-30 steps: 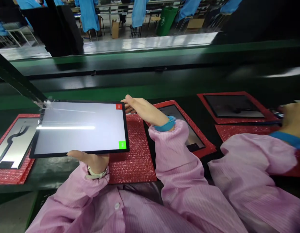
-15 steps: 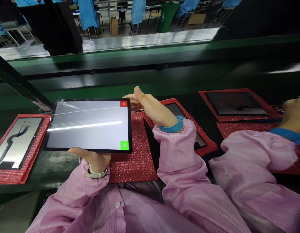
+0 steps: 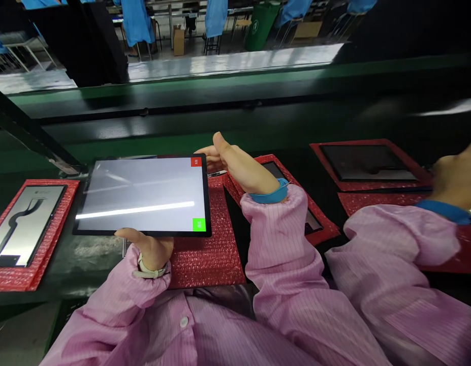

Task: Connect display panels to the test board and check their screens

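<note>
Head view: one tablet (image 3: 144, 188), lit and dark-rimmed, held face up above the bench (image 3: 94, 254), partly over a red bubble-wrap sheet (image 3: 208, 262); its pale screen carries a red block (image 3: 196, 161) at the far right corner and a green block (image 3: 199, 224) at the near right; left hand (image 3: 149, 249) at the near edge, thumb closed over the rim, remaining fingers underneath, seemingly so as to bear the weight while leaving the display nearly uncovered; right hand (image 3: 239, 162) at the far right corner, thumb raised well apart from loosely bent fingers, perhaps to steady that side; one silvery panel (image 3: 25, 223) at left and one dark panel (image 3: 367, 161) at far right, each upon red wrap, presumably as cushioning against the hard surface; another panel (image 3: 313, 221) lies largely hidden beneath the right forearm; left fingers concealed by the tablet; right fingertips obscured at its edge, contact impossible to confirm; pen-like item (image 3: 217, 173) just beside them, partly covered; a glare streak crosses the screen; block lettering too small to read; co-worker's hand (image 3: 454, 173) at far right, blurred and cut off by the frame, its hold unclear.
</note>
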Action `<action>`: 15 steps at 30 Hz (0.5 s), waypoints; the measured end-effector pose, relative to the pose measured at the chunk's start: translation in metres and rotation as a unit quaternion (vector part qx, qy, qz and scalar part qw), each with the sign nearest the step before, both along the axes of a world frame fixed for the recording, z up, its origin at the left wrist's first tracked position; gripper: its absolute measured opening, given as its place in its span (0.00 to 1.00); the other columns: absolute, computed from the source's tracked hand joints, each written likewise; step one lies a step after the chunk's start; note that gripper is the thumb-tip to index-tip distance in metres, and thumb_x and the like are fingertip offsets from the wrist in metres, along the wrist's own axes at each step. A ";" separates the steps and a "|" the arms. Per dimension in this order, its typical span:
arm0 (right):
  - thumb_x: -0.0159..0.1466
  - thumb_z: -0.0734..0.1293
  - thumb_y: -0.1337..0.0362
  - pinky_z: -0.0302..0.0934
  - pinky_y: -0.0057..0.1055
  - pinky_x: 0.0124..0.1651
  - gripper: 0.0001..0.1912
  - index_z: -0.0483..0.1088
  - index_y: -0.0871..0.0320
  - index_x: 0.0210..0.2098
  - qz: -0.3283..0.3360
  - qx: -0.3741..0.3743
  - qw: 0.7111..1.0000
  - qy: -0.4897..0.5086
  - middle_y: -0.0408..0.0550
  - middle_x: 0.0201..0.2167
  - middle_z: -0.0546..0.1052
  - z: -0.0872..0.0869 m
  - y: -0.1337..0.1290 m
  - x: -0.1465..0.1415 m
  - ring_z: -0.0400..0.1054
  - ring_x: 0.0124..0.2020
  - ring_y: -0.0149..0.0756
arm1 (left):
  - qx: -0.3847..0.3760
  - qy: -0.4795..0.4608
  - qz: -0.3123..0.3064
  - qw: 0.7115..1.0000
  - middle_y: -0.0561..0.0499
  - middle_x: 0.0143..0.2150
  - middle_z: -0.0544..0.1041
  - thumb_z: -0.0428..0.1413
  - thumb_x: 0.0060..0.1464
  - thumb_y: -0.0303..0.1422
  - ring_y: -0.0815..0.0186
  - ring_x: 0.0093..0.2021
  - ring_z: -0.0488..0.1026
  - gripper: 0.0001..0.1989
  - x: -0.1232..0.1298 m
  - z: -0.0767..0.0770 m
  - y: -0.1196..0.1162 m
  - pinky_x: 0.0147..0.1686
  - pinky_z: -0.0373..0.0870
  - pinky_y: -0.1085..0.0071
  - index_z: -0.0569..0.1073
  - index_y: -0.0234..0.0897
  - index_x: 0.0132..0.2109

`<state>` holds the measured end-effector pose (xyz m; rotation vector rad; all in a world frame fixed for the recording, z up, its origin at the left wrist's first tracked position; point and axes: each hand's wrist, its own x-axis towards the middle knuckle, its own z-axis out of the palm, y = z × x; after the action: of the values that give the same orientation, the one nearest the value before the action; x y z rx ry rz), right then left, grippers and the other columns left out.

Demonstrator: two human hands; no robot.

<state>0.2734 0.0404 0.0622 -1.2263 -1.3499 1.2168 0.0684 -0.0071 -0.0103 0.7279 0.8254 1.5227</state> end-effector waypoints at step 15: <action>0.64 0.53 0.27 0.68 0.29 0.43 0.43 0.77 0.61 0.38 0.039 -0.075 0.996 -0.020 0.52 0.35 0.81 -0.024 0.026 0.004 0.74 0.33 0.32 | -0.037 0.103 -0.020 0.994 0.44 0.42 0.81 0.31 0.64 0.63 0.59 0.56 0.77 0.42 0.005 0.009 0.006 0.43 0.80 0.71 0.80 0.41 0.48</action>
<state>0.2777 0.0663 0.0378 -1.3191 -1.3672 1.3752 0.0734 -0.0009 -0.0013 0.8510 1.0112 1.3888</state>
